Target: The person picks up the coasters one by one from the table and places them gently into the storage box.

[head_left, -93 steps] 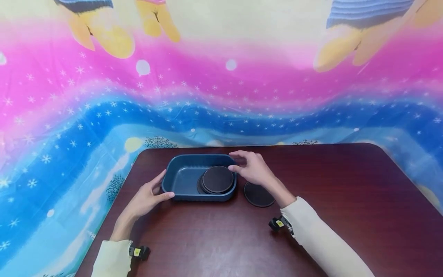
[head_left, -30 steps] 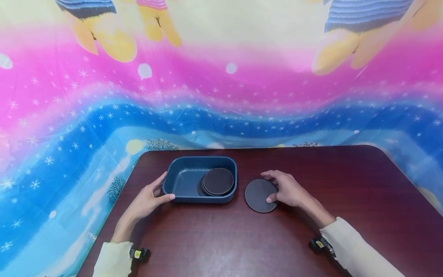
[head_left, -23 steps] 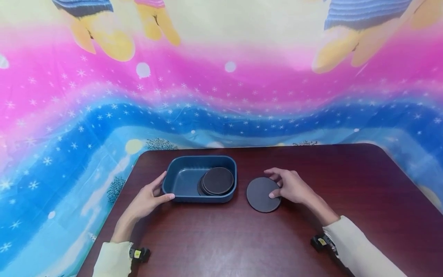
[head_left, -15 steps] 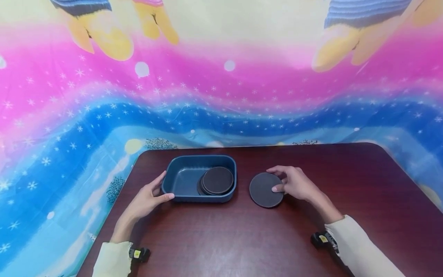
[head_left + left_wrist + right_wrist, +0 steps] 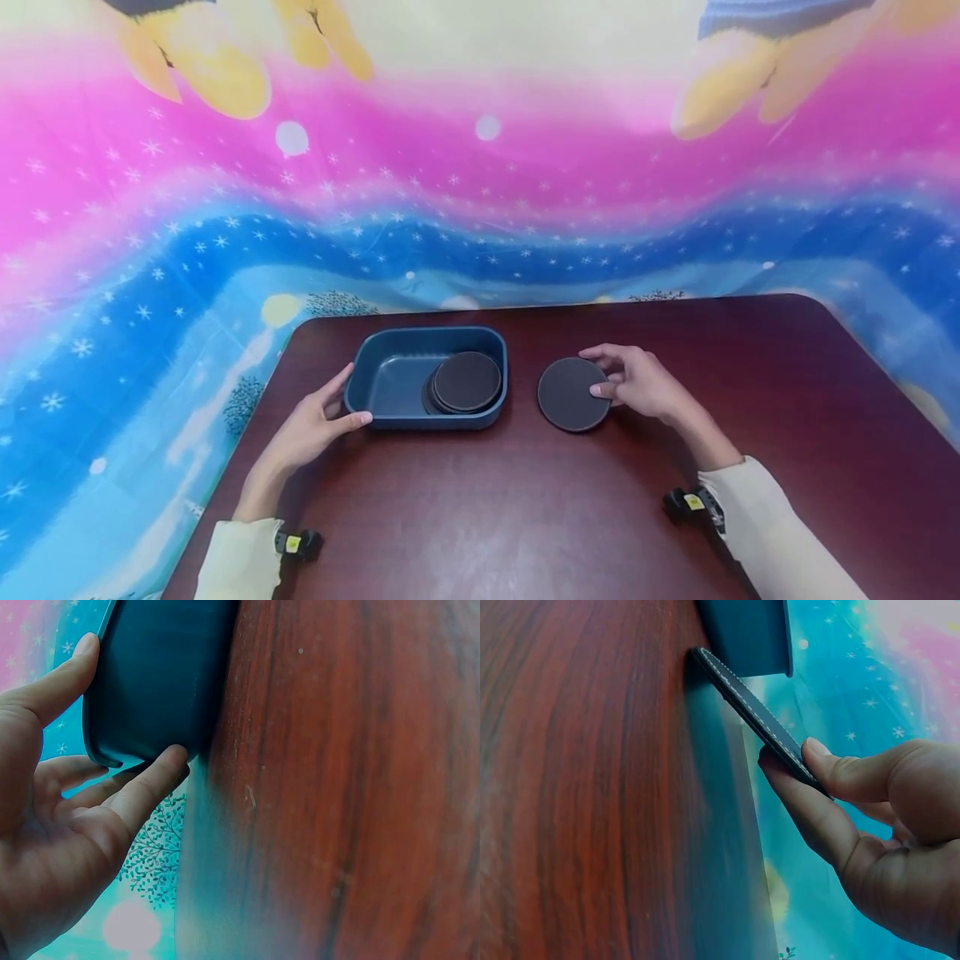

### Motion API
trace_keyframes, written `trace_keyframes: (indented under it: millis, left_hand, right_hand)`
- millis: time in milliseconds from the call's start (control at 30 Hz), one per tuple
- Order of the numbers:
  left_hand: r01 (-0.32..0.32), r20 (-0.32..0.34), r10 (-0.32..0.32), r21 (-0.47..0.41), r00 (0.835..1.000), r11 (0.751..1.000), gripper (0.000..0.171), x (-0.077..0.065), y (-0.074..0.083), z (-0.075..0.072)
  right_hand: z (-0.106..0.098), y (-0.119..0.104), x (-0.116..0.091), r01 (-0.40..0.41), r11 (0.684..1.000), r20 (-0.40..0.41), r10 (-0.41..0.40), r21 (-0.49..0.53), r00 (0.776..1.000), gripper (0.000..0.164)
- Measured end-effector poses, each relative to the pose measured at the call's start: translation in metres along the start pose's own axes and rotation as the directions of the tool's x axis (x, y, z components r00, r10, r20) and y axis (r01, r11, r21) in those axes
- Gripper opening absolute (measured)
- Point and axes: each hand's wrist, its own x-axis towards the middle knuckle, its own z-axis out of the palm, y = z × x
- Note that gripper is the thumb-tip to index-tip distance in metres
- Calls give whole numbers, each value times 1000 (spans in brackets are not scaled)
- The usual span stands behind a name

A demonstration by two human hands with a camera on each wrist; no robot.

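Note:
My right hand (image 5: pixel 645 383) pinches a round dark-brown coaster (image 5: pixel 572 395) by its right edge, thumb on top and fingers beneath. In the right wrist view the coaster (image 5: pixel 754 712), with pale stitching round its rim, slants up from the table, its far edge close over the wood. My left hand (image 5: pixel 311 425) holds the left end of a dark-blue rectangular bin (image 5: pixel 427 422), thumb at the front rim and fingers round the back corner. A stack of similar coasters (image 5: pixel 467 382) lies inside the bin, at its right end.
Everything stands on a dark reddish wooden table (image 5: pixel 465 517) with rounded far corners. A colourful printed cloth (image 5: pixel 480 183) hangs behind and beside it. The coaster in hand is just right of the bin, with a narrow strip of table between.
My right hand has left the bin's right rim, moved to the coaster on the table, and raised and tilted it slightly rightward. The left hand keeps its hold; the head view has shifted a little.

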Motion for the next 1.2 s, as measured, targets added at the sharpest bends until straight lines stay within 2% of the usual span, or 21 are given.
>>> trace_keyframes:
  millis: [400,1033,1200]
  left_hand:
    - [-3,-3,3,19,1000,1000,100,-2,1,-2]
    - [-17,14,17,-28,1000,999,99,2,0,-1]
    - [-23,11,23,-20,1000,1000,99,1,-1,0]
  right_hand:
    - [-6,-6,-1,-59,989,-15,62,132,998,60]
    - [-8,-6,-3,-83,972,-47,96,218,994,62]
    - [-7,-6,-3,-89,957,-68,112,277,991,65]
